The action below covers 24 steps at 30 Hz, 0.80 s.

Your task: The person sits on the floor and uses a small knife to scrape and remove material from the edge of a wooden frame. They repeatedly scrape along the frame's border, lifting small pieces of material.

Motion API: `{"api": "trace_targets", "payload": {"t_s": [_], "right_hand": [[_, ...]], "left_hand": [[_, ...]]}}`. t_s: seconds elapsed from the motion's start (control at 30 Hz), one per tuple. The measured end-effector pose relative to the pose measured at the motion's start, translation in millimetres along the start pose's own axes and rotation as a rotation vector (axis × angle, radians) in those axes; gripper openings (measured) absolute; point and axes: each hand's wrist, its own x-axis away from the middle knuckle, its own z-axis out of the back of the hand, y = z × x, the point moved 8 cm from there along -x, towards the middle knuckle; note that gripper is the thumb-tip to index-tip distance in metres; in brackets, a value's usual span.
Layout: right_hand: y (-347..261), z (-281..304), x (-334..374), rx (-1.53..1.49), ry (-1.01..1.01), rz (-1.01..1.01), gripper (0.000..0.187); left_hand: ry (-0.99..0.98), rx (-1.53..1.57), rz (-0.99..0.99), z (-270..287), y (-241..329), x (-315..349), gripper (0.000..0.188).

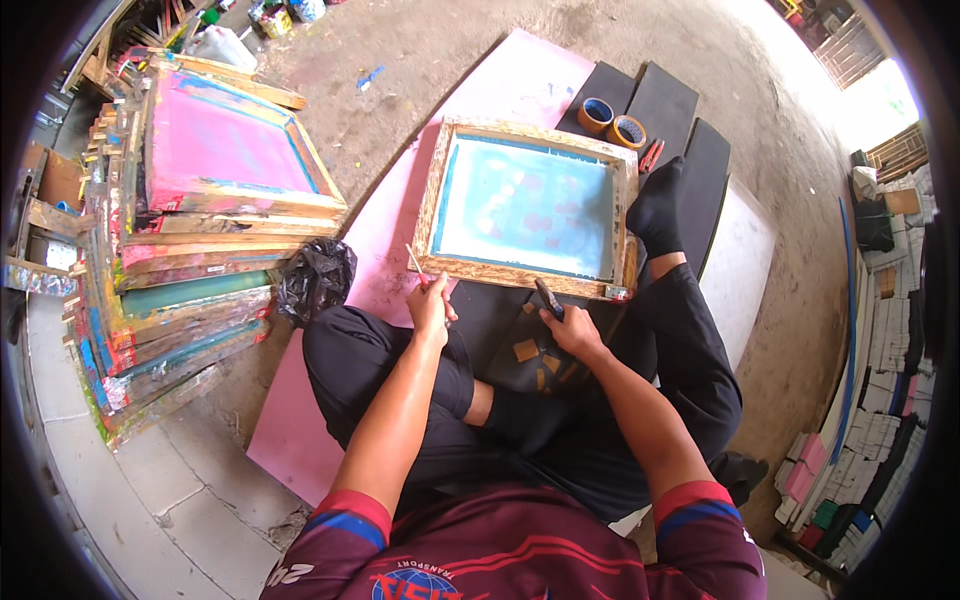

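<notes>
A wooden screen-printing frame (450,180) with pale blue mesh lies flat in front of me. My left hand (431,308) is closed round a slim red-handled tool (414,260), perhaps a screwdriver, whose pale shaft points up beside the frame's near left corner. In my right hand (577,330) is a black tool (547,297), its tip close to the frame's near edge; its exact kind is hidden by the fingers. Small brown pieces (526,350) are scattered on the dark sheet between my hands and my legs.
Two tape rolls (627,131) and a red-handled hand tool (652,155) sit beyond the frame's far right corner. My foot (657,208) rests against its right side. Stacked, paint-stained frames (240,205) stand at the left, next to a black plastic bag (318,278). Pink sheets (520,80) lie underneath.
</notes>
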Motion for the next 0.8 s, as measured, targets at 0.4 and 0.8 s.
{"api": "trace_targets", "payload": {"t_s": [0.4, 0.8], "right_hand": [[-61, -37, 50, -0.306, -0.428, -0.061, 0.056], [-53, -21, 31, -0.545, -0.635, -0.016, 0.048]], "left_hand": [[-0.549, -0.295, 0.071, -47, -9, 43, 0.023], [-0.439, -0.056, 0.166, -40, -10, 22, 0.021]]}}
